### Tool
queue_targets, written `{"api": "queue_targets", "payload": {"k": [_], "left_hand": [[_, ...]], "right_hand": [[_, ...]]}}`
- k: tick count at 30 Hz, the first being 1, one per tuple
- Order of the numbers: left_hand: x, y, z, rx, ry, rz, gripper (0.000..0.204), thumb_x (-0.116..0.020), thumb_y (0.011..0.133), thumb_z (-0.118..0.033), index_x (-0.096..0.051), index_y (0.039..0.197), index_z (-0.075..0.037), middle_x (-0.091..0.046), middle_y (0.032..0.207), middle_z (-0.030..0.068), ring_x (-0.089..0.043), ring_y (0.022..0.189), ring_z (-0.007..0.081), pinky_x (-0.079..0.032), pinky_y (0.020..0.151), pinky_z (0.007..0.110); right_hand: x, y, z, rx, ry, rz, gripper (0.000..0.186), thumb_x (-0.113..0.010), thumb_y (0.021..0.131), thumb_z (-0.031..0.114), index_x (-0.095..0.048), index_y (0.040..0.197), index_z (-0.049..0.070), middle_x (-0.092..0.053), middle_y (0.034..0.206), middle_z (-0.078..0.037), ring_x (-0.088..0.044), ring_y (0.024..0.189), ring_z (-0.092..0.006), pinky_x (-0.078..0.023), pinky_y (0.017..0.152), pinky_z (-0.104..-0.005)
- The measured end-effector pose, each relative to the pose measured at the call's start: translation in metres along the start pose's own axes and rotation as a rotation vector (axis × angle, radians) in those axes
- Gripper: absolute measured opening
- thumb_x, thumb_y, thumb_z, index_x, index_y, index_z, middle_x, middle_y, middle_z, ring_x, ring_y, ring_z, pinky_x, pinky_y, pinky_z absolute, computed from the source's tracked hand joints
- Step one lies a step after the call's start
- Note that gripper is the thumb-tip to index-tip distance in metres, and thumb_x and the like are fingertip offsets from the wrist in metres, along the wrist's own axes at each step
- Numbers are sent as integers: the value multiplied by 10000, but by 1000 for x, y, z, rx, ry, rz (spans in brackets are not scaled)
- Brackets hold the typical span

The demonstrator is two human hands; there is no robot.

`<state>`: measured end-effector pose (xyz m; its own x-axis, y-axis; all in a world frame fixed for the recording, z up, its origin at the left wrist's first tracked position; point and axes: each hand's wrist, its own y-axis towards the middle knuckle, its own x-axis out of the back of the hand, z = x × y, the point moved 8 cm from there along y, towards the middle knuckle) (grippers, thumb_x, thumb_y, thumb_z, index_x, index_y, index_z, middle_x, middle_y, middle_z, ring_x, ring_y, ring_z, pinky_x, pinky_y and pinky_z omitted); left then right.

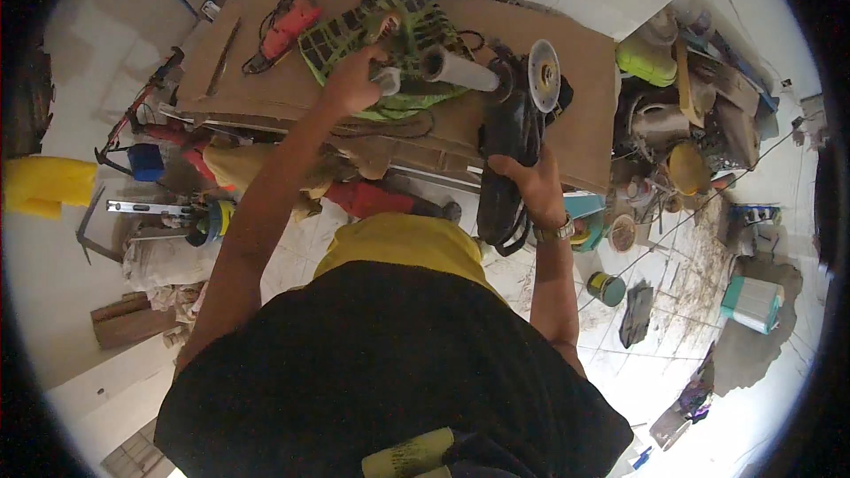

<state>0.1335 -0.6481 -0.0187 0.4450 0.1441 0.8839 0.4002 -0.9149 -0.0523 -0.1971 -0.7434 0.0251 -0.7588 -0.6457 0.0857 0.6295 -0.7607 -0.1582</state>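
My right hand (pixel 534 184) is wrapped round the black body of an angle grinder (pixel 509 146), lifted at the right part of the cardboard-covered table. A pale metal disc (pixel 544 75) faces up at its far end. A grey tube (pixel 460 69) sticks out leftward from beside the grinder's head; I cannot tell whether it is attached. My left hand (pixel 354 81) is closed round a small whitish piece (pixel 387 80) whose kind I cannot make out. Under and beyond it lies a green mesh bag (pixel 345 35) with a dark grid pattern.
A red power tool (pixel 292 19) lies at the far left of the cardboard (pixel 584 80). Tools, containers and a yellow-green case (pixel 646 62) crowd the right. On the left are a hacksaw (pixel 119 133) and a spirit level (pixel 149 208). A tin (pixel 606 288) stands on the floor.
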Motion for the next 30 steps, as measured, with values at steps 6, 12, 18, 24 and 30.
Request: {"api": "queue_targets", "payload": {"k": [6,12,18,24,30], "left_hand": [[31,-40,13,120,-648,-159,508,-700,739,-132,-621,1237,-71,-670,871,139,-655,784,240,-500,705,359],[15,-28,1,220,-324,91,421,-678,796,-214,-655,1175,-31,-676,1049,126,-637,997,247,-491,862,361],[19,-46,13,219,-557,173,425,-700,809,-222,-660,1195,-48,-678,1041,95,-638,977,223,-486,840,374],[17,-44,-48,16,-871,212,473,-693,856,-335,-617,1238,-66,-630,992,-4,-583,824,139,-465,711,311],[18,-4,-73,-60,-236,288,540,-676,885,-524,-652,1137,-47,-647,843,20,-607,763,164,-466,672,298]], "right_hand": [[-10,10,-14,112,-346,24,677,-858,666,283,-573,1172,-66,-713,1066,-192,-698,938,-311,-546,841,-412],[-29,14,-25,108,-515,-48,729,-869,650,296,-546,1177,-91,-710,1042,-203,-699,952,-301,-535,851,-399],[-18,5,-48,127,-623,-275,690,-857,651,329,-532,1085,-98,-689,966,-274,-689,901,-396,-545,785,-450],[-28,8,-45,126,-664,-377,666,-849,662,332,-517,1057,-89,-668,973,-274,-669,910,-423,-538,772,-478],[-52,-4,-50,40,-661,-314,713,-856,669,364,-496,1092,-83,-640,1026,-313,-638,967,-479,-526,820,-506]]}}
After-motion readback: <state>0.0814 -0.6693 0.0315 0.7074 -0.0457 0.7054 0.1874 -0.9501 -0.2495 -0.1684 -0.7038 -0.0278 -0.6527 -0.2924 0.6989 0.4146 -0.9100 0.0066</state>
